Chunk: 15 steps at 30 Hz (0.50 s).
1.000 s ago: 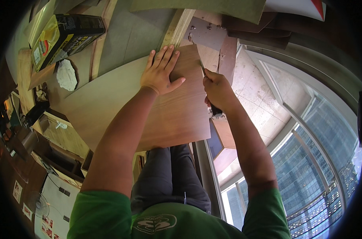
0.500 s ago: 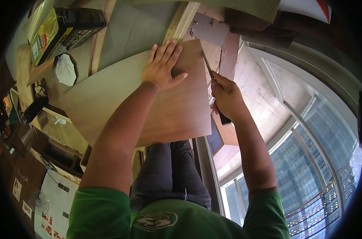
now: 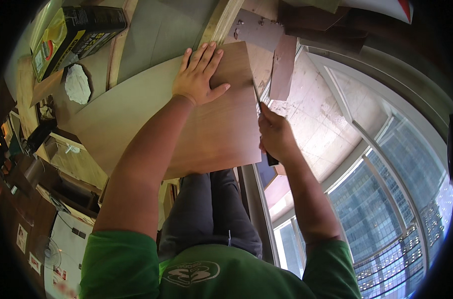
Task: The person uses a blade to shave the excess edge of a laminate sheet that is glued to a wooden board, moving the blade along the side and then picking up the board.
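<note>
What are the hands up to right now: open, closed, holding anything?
Left hand: open, flat on the wood-grained panel.
Right hand: closed around a dark-handled tool at the panel's right edge.

Free gap right of right hand point(image 3: 276, 131), up to window frame point(image 3: 338, 97); wooden batten point(image 3: 222, 22) blocks just ahead of left hand point(image 3: 196, 81).
</note>
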### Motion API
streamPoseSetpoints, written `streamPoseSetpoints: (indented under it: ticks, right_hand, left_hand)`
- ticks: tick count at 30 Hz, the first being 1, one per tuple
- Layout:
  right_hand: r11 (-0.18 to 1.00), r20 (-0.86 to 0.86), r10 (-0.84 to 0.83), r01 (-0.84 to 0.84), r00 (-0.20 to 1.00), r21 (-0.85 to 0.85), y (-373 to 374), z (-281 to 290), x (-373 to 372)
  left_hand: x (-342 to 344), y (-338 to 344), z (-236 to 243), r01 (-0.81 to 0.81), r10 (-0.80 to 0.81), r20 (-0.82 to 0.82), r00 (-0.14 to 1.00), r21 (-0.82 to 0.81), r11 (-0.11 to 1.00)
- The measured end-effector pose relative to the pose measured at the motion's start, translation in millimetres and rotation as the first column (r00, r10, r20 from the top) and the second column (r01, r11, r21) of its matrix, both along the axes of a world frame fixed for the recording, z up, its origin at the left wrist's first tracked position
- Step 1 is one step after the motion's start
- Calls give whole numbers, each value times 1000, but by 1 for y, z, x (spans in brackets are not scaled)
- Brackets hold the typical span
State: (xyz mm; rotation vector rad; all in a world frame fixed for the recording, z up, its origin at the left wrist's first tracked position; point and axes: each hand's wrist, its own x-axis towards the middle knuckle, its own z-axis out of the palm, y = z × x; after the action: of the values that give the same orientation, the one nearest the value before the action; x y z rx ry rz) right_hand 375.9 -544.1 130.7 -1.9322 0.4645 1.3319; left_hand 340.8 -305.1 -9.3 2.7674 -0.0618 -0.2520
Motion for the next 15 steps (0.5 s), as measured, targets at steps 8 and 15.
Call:
streamPoseSetpoints:
  ticks: [8,15]
  right_hand:
    - [998,15,60,-61,998,35,-21,23,-25]
    - [996,-118,69,-76,991,-54,-57,-23,-59]
  left_hand:
    - [-7,6,-3,-6,7,-16,1000,55,998]
    - [3,-1,-4,10,-11,6,1000,40,999]
